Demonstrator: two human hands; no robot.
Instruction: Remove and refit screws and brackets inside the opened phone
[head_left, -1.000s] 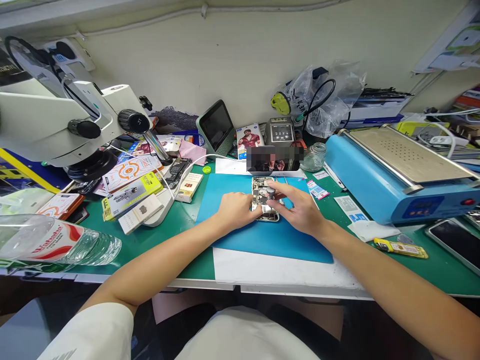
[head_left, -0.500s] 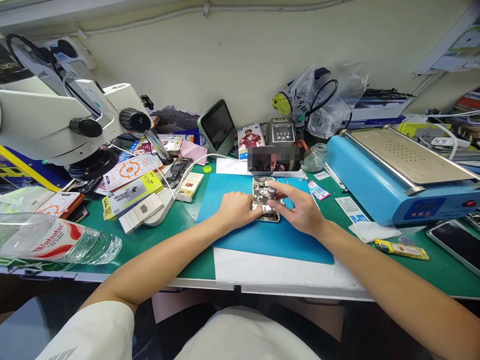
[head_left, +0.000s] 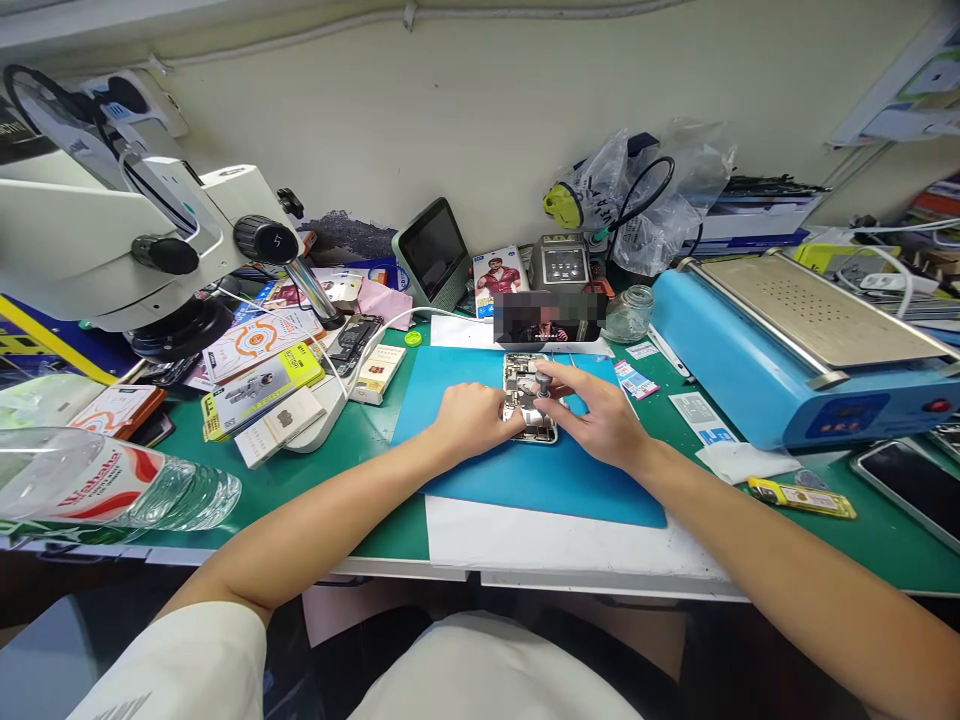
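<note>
An opened phone (head_left: 517, 372) with its circuit board and inner parts bare lies on the blue mat (head_left: 480, 478). At its left edge my left hand (head_left: 471, 418) is closed, the thumb reaching over the lower part of the phone; the other fingertips are hidden. My right hand (head_left: 604, 415) comes from the right and pinches a small grey screwdriver (head_left: 543, 388) between thumb and fingers. The screwdriver stands roughly upright over the phone; its tip is too small to make out. Behind the phone, a second phone (head_left: 551, 322) stands propped sideways with a video on its screen.
A microscope (head_left: 180, 240) stands at left above boxes and a water bottle (head_left: 120, 480). On the right sit a blue heating plate machine (head_left: 795, 350), a yellow packet (head_left: 802, 497) and another phone (head_left: 911, 490). A glass jar (head_left: 630, 315) is at the back.
The whole view has shifted very slightly. Both hands, the opened phone and the screwdriver keep the same places relative to each other.
</note>
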